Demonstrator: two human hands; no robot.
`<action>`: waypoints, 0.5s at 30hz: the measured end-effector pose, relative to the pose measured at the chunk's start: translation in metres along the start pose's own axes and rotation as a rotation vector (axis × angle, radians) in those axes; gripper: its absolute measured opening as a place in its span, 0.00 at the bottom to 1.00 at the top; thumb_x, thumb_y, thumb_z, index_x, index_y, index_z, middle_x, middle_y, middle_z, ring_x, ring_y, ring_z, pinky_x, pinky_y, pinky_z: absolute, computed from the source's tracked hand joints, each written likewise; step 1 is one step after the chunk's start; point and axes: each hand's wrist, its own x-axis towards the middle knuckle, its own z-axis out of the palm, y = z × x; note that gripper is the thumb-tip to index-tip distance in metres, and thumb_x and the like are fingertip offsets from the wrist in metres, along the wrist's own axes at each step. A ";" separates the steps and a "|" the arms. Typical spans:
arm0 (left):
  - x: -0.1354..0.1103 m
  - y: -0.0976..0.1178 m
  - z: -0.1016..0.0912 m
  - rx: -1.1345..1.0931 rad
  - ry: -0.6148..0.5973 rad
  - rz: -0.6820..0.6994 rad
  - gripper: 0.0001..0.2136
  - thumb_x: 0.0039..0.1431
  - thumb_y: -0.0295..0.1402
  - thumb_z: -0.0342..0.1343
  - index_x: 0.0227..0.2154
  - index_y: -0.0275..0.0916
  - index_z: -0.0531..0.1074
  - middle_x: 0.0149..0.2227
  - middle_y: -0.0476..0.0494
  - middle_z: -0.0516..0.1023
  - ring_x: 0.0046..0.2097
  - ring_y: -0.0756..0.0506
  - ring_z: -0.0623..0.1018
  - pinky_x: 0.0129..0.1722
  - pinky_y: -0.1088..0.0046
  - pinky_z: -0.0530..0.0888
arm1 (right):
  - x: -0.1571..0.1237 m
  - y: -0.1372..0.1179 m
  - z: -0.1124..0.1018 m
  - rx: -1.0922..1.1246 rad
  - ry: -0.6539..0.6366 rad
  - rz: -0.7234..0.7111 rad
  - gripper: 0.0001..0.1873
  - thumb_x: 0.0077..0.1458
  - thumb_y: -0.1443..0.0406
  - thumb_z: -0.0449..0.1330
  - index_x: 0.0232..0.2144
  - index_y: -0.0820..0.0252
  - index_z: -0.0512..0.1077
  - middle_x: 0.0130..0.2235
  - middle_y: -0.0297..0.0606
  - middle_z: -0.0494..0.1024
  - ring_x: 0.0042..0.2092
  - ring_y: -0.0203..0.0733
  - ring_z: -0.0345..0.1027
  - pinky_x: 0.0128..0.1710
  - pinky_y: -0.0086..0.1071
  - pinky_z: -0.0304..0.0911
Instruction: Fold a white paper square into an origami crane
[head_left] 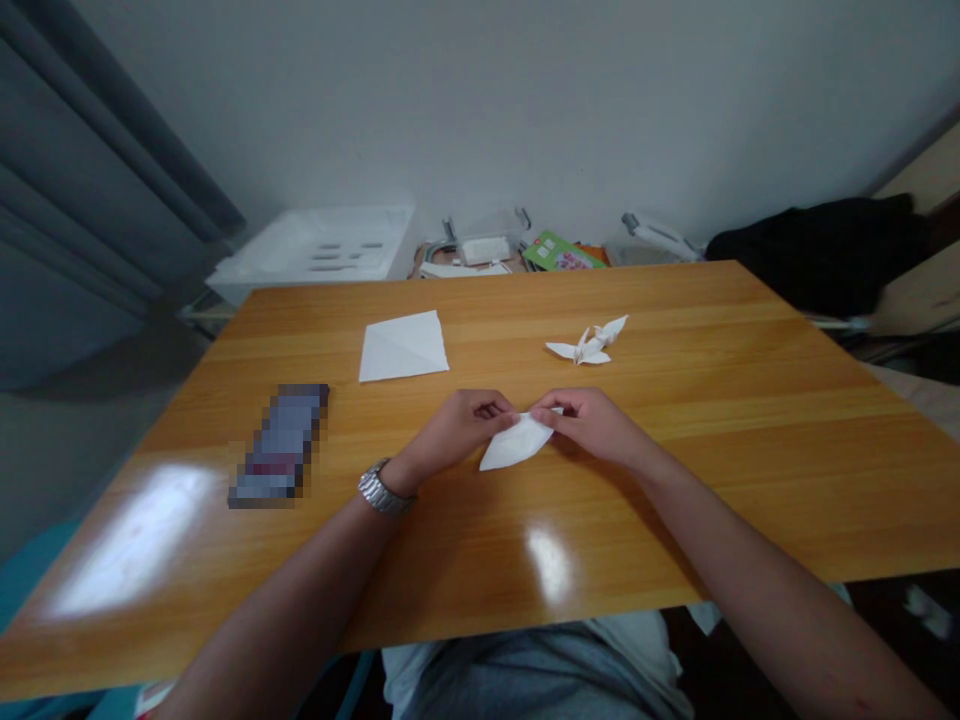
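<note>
1. Nearest the view, my two bare forearms (296,595) reach in from the lower corners, with grey, wrinkled cloth (525,675) over my lap between them, at the table's near edge.
2. My forearms extend over a glossy, yellow-brown, wood-grained table (450,570); two bright patches of light reflect off its surface.
3. My left hand (466,422), with a silver metal-link wristwatch (384,487) at the wrist, pinches the far edge of a small, white, folded piece of paper (516,442) with the thumb on top.
4. My right hand (592,420) pinches the same paper near its right end, thumb also on top; the two thumbs are close together.
5. The folded paper is in front of me, around the middle of the table, with one pointed corner towards me and to the left. I cannot tell whether it touches the wood.
6. Beyond my left hand lies a flat, white, four-sided paper sheet (405,347); beyond my right, a white folded-paper figure (594,350) with pointed, wing-like tips.
7. Well to the left lies a dark-edged, phone-shaped rectangle (281,445), its face blurred into blocks.
8. Past the far edge are a white plastic tray (300,245) and a green booklet (559,250).
</note>
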 end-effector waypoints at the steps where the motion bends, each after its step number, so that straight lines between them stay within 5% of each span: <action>1: 0.001 -0.001 0.000 -0.029 0.010 -0.012 0.13 0.61 0.41 0.61 0.34 0.35 0.79 0.34 0.43 0.82 0.35 0.48 0.78 0.35 0.75 0.72 | 0.000 0.000 -0.001 -0.007 0.010 0.005 0.15 0.62 0.54 0.62 0.37 0.60 0.81 0.37 0.39 0.84 0.37 0.43 0.75 0.38 0.33 0.66; 5: 0.003 -0.005 0.000 -0.112 0.045 -0.015 0.13 0.62 0.40 0.61 0.41 0.35 0.80 0.40 0.41 0.83 0.39 0.48 0.79 0.40 0.73 0.74 | 0.000 0.000 -0.002 -0.027 0.031 0.011 0.16 0.62 0.54 0.62 0.38 0.60 0.81 0.38 0.40 0.84 0.38 0.43 0.75 0.39 0.34 0.66; 9: 0.002 -0.003 0.000 -0.080 0.061 0.012 0.15 0.62 0.38 0.62 0.48 0.35 0.77 0.35 0.44 0.81 0.35 0.50 0.78 0.35 0.75 0.74 | 0.000 0.001 -0.001 0.006 0.001 0.014 0.17 0.62 0.53 0.61 0.37 0.61 0.80 0.36 0.41 0.84 0.36 0.43 0.75 0.39 0.34 0.66; 15: -0.001 -0.002 0.000 -0.068 0.020 0.019 0.11 0.61 0.35 0.63 0.43 0.36 0.77 0.32 0.45 0.81 0.34 0.50 0.79 0.34 0.76 0.74 | -0.002 -0.001 0.006 -0.022 -0.070 0.006 0.16 0.61 0.54 0.62 0.37 0.61 0.80 0.38 0.41 0.84 0.39 0.44 0.75 0.40 0.35 0.66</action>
